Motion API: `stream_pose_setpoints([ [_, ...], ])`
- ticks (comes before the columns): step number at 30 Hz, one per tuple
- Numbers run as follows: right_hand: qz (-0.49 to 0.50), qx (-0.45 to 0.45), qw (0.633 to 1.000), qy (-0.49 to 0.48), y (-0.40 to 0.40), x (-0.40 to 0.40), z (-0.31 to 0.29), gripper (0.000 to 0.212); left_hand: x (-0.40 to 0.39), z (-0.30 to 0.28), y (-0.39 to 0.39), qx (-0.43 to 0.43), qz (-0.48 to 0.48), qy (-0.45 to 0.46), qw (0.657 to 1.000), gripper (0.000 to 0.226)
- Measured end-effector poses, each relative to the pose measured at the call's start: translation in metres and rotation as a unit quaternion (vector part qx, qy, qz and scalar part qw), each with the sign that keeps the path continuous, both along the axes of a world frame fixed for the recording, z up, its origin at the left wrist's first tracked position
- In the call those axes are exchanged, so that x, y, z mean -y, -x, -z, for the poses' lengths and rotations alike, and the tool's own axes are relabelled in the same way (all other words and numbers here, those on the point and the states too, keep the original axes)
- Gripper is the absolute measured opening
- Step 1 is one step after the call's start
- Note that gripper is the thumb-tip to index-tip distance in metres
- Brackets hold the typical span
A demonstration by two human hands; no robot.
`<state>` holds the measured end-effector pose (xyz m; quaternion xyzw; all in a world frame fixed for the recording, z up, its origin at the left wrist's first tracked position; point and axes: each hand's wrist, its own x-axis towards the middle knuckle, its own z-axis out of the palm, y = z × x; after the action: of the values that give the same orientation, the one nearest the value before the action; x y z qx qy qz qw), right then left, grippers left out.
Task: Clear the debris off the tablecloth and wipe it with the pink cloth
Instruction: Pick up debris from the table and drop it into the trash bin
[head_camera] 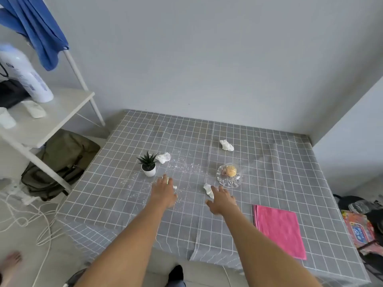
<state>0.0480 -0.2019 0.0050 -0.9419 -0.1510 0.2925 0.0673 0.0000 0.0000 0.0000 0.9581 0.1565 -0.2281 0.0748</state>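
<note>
Both hands' fingers spread, gripping nothing, between potted plant (pixel 148 165) and glass dish (pixel 229 176) (pink cloth (pixel 279 230) nearby).

Head camera looks steeply down onto the tablecloth (pixel 269 166).

Both hands extend flat over the grey checked tablecloth (pixel 269 162), the left hand (pixel 163 190) beside a small potted plant (pixel 148 164), the right hand (pixel 222 200) touching a crumpled tissue (pixel 208 189) near the folded pink cloth (pixel 278 229).

Plant (pixel 148 165) left of bowl (pixel 229 175) (both on tablecloth (pixel 269 162)); cloth (pixel 279 230) nearer, right.
</note>
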Motion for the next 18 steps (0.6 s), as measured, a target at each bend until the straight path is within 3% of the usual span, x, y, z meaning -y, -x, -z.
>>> stream_pose_setpoints([
  [8,0.031,0.052,0.998,-0.008,-0.009,-0.020,0.049,0.064,-0.019,0.037,-0.024,0.004,-0.003,0.023,1.000,0.077],
  [12,0.042,0.103,0.993,-0.043,-0.007,-0.022,0.060,0.072,-0.023,0.055,-0.019,0.058,0.001,0.049,0.997,0.075],
  [18,0.046,0.141,0.986,-0.071,-0.009,-0.026,0.066,0.067,-0.019,0.061,-0.015,0.134,-0.031,0.094,0.986,0.074],
])
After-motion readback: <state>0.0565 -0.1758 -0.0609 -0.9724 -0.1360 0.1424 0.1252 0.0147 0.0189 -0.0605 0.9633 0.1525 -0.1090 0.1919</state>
